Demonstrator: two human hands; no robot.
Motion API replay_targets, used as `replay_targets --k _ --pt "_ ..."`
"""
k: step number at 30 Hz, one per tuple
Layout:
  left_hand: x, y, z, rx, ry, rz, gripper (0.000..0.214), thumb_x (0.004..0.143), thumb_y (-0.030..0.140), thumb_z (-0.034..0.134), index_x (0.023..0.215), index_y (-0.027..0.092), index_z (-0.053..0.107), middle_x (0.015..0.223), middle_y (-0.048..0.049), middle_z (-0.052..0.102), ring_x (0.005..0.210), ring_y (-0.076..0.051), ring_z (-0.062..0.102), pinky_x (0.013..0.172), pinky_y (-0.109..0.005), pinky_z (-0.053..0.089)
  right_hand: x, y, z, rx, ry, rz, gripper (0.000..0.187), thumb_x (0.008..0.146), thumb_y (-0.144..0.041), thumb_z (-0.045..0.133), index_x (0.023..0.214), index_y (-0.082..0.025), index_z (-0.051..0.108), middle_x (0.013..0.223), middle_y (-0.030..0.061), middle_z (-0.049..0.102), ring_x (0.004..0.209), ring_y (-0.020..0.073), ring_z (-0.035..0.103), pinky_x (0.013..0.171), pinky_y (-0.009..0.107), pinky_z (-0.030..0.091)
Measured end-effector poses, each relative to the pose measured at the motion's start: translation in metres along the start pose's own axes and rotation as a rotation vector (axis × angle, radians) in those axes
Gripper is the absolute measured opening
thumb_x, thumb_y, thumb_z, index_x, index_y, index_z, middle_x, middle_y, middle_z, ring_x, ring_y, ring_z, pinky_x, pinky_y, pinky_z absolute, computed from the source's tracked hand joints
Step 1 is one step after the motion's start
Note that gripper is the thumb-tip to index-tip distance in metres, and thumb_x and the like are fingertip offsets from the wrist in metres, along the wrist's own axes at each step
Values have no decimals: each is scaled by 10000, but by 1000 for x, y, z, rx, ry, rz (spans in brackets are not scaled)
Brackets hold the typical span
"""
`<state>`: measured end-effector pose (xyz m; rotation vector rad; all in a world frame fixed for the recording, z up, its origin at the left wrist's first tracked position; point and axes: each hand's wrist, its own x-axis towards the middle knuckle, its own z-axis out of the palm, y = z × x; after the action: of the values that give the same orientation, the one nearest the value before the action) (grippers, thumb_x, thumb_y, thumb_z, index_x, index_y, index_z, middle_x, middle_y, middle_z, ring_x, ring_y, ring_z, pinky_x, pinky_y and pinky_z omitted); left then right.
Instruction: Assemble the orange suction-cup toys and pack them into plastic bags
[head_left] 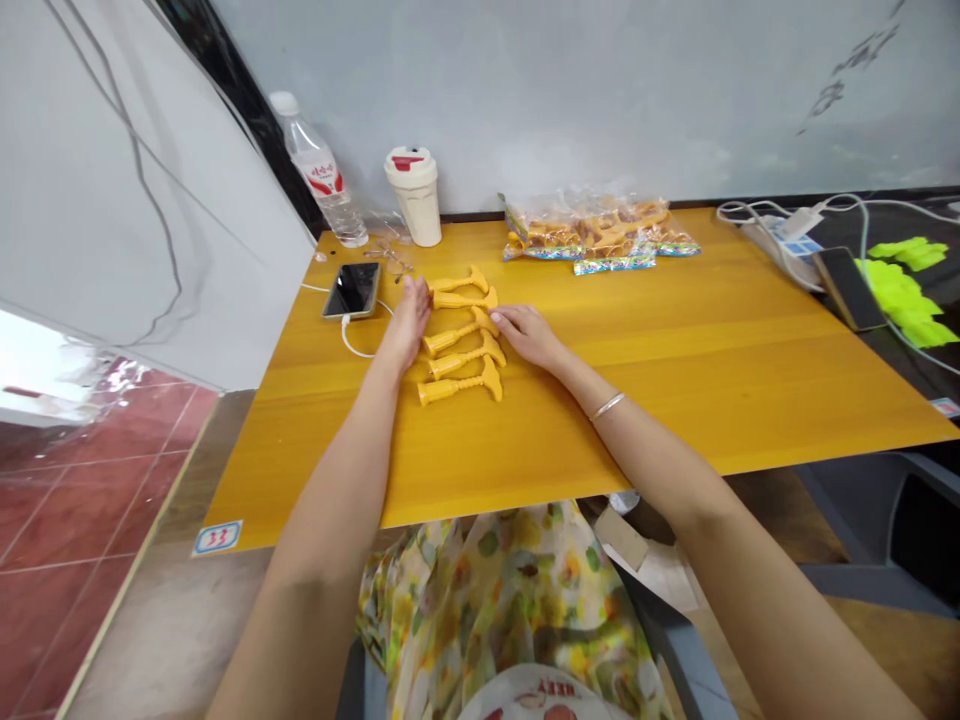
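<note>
Several yellow plastic toy hammers (461,389) lie in a rough column on the table, heads to the right and handles to the left. My left hand (406,325) is at the handle ends of the two farthest ones, its fingers closed at the end of the second toy hammer (459,299). From the other side, my right hand (528,333) has its fingertips pinched by the heads of the second hammer and the third toy hammer (455,336). Fingers partly hide the contact at both ends. The two nearest hammers lie untouched.
Clear packets of orange-yellow pieces (600,235) lie at the back. A water bottle (319,175), a lidded cup (417,200) and a phone (352,290) with a white cable stand or lie at left. A power strip (787,245), another phone (849,288) and neon-yellow pieces (904,300) are at right.
</note>
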<state>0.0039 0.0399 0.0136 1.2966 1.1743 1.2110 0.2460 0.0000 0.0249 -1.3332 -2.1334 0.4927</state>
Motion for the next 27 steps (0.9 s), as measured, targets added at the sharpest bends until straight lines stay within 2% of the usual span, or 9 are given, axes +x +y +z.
replay_targets --k 2,4,10,12,14,17,19,23,27 --pt "2 2 0 -11 -15 -12 758 987 700 175 1505 217 446 1667 -131 324 1548 -243 314 1239 -465 332 -2 -3 0 10 -14 -15 544 1058 -516 336 1235 -178 723 1288 117 715 1242 222 609 1124 391 378" --pt "4 3 0 -13 -20 -13 743 993 691 184 1487 212 466 1668 -134 321 1543 -236 327 1240 -446 330 -3 -6 1 9 -17 -24 514 1057 -481 359 1245 -162 716 1303 125 708 1255 225 600 1130 392 373" --pt "6 -2 0 -17 99 45 672 951 724 361 1321 217 601 1481 -159 570 1408 -243 532 1198 -424 400 -4 -8 2 -6 -13 8 459 1048 -445 400 1329 -197 665 1356 96 682 1271 235 583 1140 412 378" --pt "4 -3 1 -7 131 58 674 933 735 399 1297 208 610 1431 -167 606 1372 -252 565 1178 -430 423 -5 -9 1 -7 -14 9 459 1047 -436 407 1341 -187 658 1350 102 683 1262 232 582 1138 403 378" --pt "2 -3 2 -6 142 49 683 936 735 391 1315 208 600 1464 -172 579 1395 -256 541 1180 -436 416 -6 -9 1 -12 -14 8 460 1045 -427 418 1337 -167 659 1337 109 688 1250 235 585 1132 393 380" --pt "0 0 3 3 98 48 690 939 740 375 1367 235 572 1556 -146 496 1472 -253 449 1196 -430 389 -6 -8 2 -18 -14 -7 459 1041 -425 429 1320 -150 668 1333 114 689 1248 239 585 1131 389 377" --pt "-1 0 3 18 90 70 687 926 756 389 1354 255 582 1531 -127 522 1454 -256 468 1173 -418 414 -6 -7 3 -19 -14 -25 457 1042 -432 425 1315 -159 670 1342 113 684 1259 236 580 1133 397 372" --pt "2 -4 2 33 207 95 681 895 786 419 1213 228 643 1184 -116 689 1140 -228 667 1018 -377 523 -6 -5 3 -13 -18 -54 462 1042 -435 423 1308 -150 671 1345 130 681 1275 245 575 1135 419 365" --pt "4 -8 0 50 241 130 717 876 811 405 1156 196 645 921 -66 658 889 -167 668 870 -303 548 -8 -7 2 -9 -17 -42 470 1042 -446 418 1319 -159 666 1356 123 677 1273 244 574 1139 419 370"
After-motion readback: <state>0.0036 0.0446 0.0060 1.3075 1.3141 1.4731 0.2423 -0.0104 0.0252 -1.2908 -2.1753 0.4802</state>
